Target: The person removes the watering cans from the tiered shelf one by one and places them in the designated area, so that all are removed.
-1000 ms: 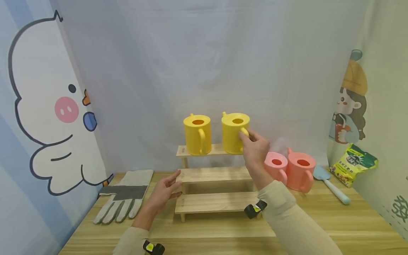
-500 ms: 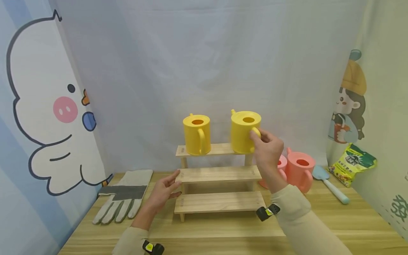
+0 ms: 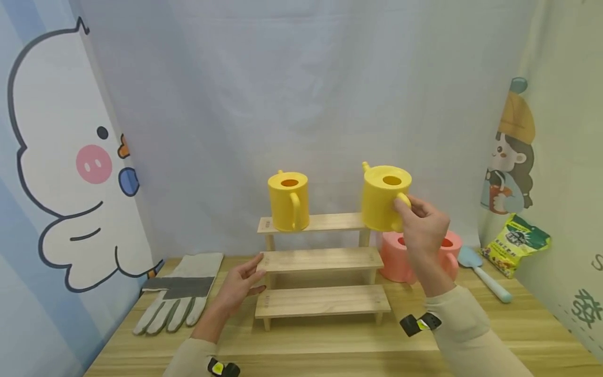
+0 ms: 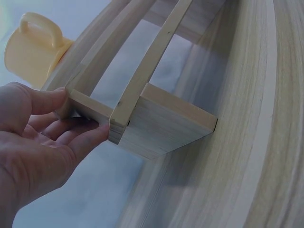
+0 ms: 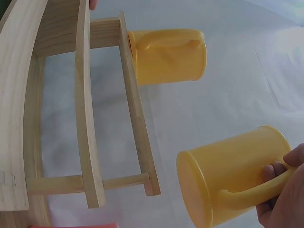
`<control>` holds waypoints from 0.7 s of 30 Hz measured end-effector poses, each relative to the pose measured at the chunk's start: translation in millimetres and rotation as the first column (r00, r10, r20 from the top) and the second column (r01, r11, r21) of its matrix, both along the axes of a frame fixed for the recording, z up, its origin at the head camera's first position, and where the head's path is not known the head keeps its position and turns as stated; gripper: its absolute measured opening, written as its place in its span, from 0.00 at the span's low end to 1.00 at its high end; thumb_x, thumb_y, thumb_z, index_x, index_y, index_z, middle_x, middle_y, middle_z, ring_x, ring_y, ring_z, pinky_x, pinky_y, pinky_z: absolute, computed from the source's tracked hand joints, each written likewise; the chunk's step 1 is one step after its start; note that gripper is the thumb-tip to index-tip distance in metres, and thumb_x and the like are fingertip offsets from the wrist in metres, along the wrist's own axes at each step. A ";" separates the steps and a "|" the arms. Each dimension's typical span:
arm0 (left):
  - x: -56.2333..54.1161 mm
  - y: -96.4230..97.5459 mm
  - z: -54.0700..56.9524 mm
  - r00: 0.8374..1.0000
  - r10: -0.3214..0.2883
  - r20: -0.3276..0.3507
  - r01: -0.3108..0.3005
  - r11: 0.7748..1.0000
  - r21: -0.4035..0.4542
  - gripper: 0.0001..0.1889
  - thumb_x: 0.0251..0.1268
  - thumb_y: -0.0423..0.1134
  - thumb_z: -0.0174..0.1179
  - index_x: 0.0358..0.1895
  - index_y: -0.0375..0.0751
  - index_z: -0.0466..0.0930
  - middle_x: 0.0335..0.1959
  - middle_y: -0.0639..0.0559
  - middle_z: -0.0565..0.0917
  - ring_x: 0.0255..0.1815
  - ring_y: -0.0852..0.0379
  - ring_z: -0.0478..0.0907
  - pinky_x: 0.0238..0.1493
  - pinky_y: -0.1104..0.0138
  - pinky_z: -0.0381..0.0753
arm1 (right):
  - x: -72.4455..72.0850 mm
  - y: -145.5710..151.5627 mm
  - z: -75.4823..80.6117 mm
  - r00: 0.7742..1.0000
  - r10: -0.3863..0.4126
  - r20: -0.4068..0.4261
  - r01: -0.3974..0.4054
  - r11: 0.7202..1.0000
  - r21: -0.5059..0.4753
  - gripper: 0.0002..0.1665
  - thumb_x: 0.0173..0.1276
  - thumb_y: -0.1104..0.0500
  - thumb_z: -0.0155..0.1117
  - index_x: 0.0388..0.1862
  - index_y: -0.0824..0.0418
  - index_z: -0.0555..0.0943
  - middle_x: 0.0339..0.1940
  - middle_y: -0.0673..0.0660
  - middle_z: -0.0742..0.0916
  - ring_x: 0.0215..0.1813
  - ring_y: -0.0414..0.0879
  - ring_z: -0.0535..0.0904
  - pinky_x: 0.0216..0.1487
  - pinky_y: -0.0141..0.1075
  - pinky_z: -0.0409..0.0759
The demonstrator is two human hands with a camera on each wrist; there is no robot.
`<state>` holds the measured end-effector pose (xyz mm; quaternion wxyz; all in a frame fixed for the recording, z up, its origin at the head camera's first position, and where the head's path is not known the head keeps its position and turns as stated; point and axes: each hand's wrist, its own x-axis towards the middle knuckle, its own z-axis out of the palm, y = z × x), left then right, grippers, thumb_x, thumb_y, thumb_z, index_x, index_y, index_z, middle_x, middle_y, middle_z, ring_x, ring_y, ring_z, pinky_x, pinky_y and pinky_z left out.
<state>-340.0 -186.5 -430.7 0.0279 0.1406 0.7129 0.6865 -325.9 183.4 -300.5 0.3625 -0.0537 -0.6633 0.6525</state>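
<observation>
My right hand grips the handle of a yellow watering can, held upright in the air past the right end of the top step. The right wrist view shows the bottom of this held can apart from the wooden stand. A second yellow watering can stands at the left of the top step. My left hand holds the left end of the three-step wooden stand. In the left wrist view its thumb lies at the top edge of a step, the fingers against the stand's side.
Pink watering cans stand right of the stand, partly hidden by my right hand. Beyond them lie a light blue trowel and a green-yellow bag. A grey-white glove lies at left. A curtain hangs behind.
My right hand has carried the yellow watering can rightward, from over the top step to beyond its right end. The left hand has stayed on the stand.
</observation>
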 end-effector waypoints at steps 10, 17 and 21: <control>-2.2 -1.0 -2.5 1.000 -0.007 -0.001 0.007 1.000 0.014 0.30 0.78 0.30 0.51 0.78 0.31 0.53 0.80 0.35 0.46 0.77 0.35 0.49 0.61 0.47 0.77 | 19.2 23.6 -3.6 0.997 -0.020 -0.079 0.020 1.000 -0.007 0.19 0.63 0.54 0.75 0.48 0.66 0.89 0.34 0.48 0.90 0.40 0.40 0.86 0.43 0.24 0.84; -2.8 -1.1 -2.4 1.000 -0.010 -0.003 0.010 1.000 0.013 0.30 0.79 0.30 0.50 0.78 0.31 0.53 0.80 0.35 0.46 0.77 0.36 0.50 0.62 0.47 0.77 | 27.0 37.7 -4.8 0.998 -0.013 -0.055 0.010 0.998 -0.057 0.21 0.61 0.56 0.77 0.48 0.68 0.88 0.30 0.45 0.90 0.38 0.38 0.87 0.44 0.22 0.83; -2.2 -0.6 -2.8 1.000 -0.004 0.003 0.004 1.000 0.012 0.30 0.78 0.30 0.50 0.78 0.31 0.53 0.80 0.35 0.46 0.77 0.35 0.49 0.62 0.47 0.77 | 32.3 41.9 -7.5 0.998 -0.006 -0.058 0.001 0.997 -0.078 0.21 0.61 0.57 0.77 0.49 0.69 0.87 0.31 0.45 0.90 0.37 0.38 0.87 0.42 0.22 0.83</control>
